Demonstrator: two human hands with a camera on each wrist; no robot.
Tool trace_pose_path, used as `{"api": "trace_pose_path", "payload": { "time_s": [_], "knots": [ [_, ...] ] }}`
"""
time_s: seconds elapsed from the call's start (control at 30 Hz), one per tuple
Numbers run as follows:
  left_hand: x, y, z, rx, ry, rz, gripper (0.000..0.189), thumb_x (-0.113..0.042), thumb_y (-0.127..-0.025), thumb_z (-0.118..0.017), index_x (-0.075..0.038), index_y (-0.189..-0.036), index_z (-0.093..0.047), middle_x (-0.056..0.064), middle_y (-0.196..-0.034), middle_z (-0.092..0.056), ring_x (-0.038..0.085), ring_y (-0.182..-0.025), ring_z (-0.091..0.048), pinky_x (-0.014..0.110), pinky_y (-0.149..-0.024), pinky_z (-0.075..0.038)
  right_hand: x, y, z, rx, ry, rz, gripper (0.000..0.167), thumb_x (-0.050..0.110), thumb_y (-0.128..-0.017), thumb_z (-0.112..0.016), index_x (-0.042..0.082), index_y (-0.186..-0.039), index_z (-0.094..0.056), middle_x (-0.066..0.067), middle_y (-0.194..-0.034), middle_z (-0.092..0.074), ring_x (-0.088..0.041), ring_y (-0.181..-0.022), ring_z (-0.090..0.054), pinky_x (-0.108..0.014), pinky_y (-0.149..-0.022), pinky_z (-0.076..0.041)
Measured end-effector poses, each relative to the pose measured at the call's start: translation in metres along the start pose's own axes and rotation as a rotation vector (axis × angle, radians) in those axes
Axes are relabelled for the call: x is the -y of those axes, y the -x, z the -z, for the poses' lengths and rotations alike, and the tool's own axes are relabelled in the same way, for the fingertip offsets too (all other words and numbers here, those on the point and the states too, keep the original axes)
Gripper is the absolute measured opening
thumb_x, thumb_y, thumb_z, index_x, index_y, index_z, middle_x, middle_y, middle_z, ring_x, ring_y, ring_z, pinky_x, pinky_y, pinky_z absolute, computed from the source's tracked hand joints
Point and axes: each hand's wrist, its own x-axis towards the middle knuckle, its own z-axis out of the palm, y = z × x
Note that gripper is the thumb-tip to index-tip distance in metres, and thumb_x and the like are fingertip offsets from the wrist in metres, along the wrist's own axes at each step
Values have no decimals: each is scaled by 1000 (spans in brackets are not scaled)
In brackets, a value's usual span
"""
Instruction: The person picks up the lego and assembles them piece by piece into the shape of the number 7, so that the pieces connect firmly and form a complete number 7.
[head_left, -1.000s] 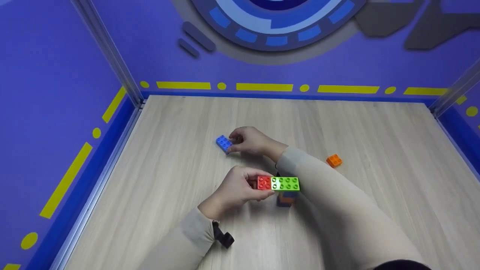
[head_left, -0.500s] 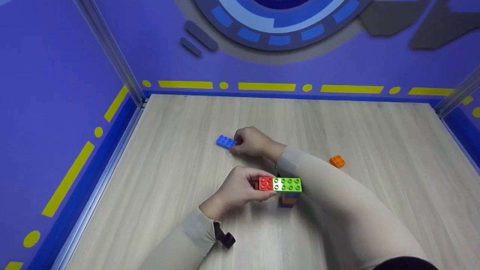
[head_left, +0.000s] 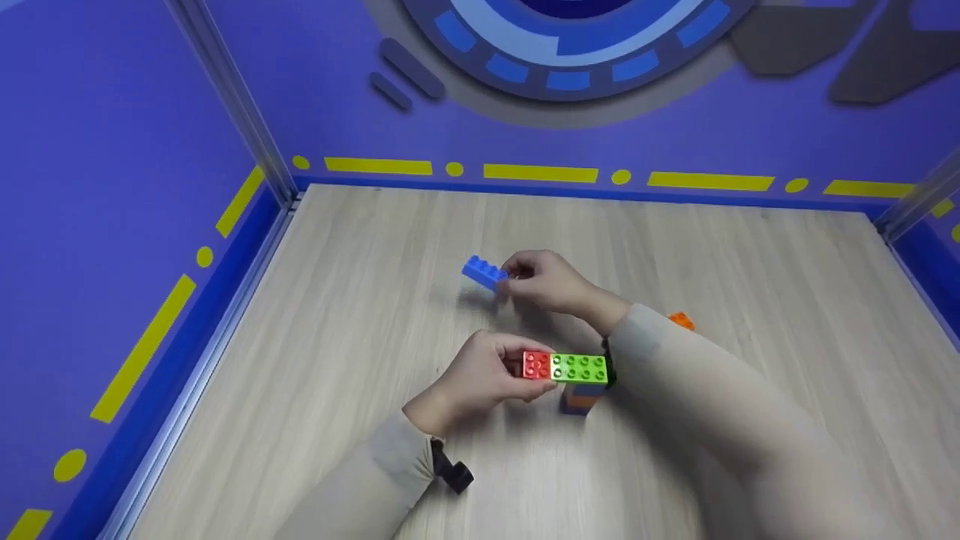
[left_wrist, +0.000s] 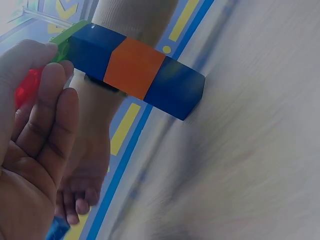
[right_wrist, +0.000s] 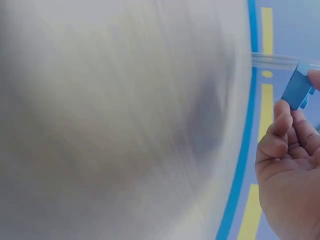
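Observation:
My left hand (head_left: 480, 375) grips the top of a small toy-brick tower by its left end. A red brick (head_left: 536, 364) lies between finger and thumb, with fingertips reaching the longer green brick (head_left: 579, 368) beside it. Below the green brick, the left wrist view shows a blue brick (left_wrist: 95, 47), an orange brick (left_wrist: 134, 67) and another blue brick (left_wrist: 175, 87) in a column. My right hand (head_left: 551, 281), farther back, pinches a long blue studded brick (head_left: 484, 273) by one end. That brick is tilted above the table, its shadow beneath it.
An orange brick (head_left: 681, 321) lies on the wooden table (head_left: 360, 300) at the right, partly hidden by the right sleeve (head_left: 720, 397). Blue-purple panels (head_left: 525, 127) with yellow marks border the table at the back and sides. The right forearm passes close behind the tower.
My right hand first turned the blue brick on the table, then raised it and drew it to the right. The left hand keeps its grip on the tower. The view has shifted slightly.

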Motion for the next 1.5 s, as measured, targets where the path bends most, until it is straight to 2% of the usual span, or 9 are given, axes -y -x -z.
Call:
{"api": "trace_pose_path", "payload": {
  "time_s": [0.07, 0.3, 0.5, 0.67, 0.8, 0.93, 1.1, 1.33, 1.5],
  "knots": [
    [0, 0, 0, 1, -5, -3, 36, -3, -91, -91, 2, -125, -83, 17, -92, -84, 2, -71, -73, 19, -63, -60, -1, 10, 6, -6, -33, -8, 29, 31, -98, -80, 9, -118, -81, -2, -102, -71, -17, -96, -59, -29, -83, -50],
    [1, 0, -1, 4, -54, 4, 36, -6, -92, -92, -1, -127, -83, 18, -99, -86, 2, -75, -74, 18, -66, -60, 6, 51, 20, 40, -258, -39, 32, 23, -102, -79, 7, -130, -78, -9, -111, -78, -26, -97, -67, -28, -80, -57],
    [1, -1, 0, -5, -79, 6, 38, -7, -91, -93, -1, -128, -83, 19, -106, -86, 2, -81, -75, 18, -71, -63, 21, 86, 30, 3, -297, 13, 35, 17, -103, -80, 4, -135, -75, -4, -113, -76, -15, -97, -68, -21, -86, -61],
    [1, -1, 2, -21, -119, -6, 38, -7, -90, -93, 0, -126, -84, 17, -109, -86, 2, -84, -75, 17, -75, -63, 28, 108, 37, -27, -316, 74, 34, 8, -103, -78, 0, -135, -73, -2, -112, -74, -14, -97, -67, -20, -85, -60],
    [0, -1, 2, -20, -121, -1, 37, -8, -90, -93, -2, -125, -83, 15, -110, -86, 4, -86, -75, 18, -77, -62, 34, 126, 41, -68, -238, 178, 32, 3, -101, -79, -1, -132, -74, -1, -112, -74, -17, -97, -66, -20, -84, -57],
    [0, -1, 0, -14, -87, 2, 34, -10, -90, -94, -4, -123, -84, 12, -107, -86, 5, -85, -73, 20, -76, -61, 37, 147, 40, -144, -71, 258, 30, 6, -98, -85, 10, -128, -79, 1, -114, -75, -18, -98, -63, -24, -83, -50],
    [1, -1, 0, 1, -71, -32, 35, -12, -91, -94, -5, -124, -84, 8, -104, -84, 9, -84, -68, 22, -76, -59, 37, 168, 33, -211, 72, 327, 31, 11, -97, -89, 18, -125, -80, 6, -117, -78, -13, -101, -63, -28, -82, -50],
    [-1, 1, 0, 0, -60, -54, 39, -10, -91, -93, -5, -129, -83, 12, -114, -86, 7, -85, -71, 20, -75, -60, 32, 178, 21, -272, 118, 433, 32, 6, -94, -90, 16, -123, -81, 2, -116, -81, -15, -98, -65, -28, -79, -52],
    [-2, 0, -2, 8, -52, -63, 41, -7, -91, -93, -1, -130, -81, 16, -119, -85, 6, -91, -77, 21, -78, -64, 26, 183, 16, -288, 128, 446, 32, 5, -94, -90, 17, -123, -82, 1, -116, -82, -18, -96, -66, -30, -79, -53]
  ]
}}
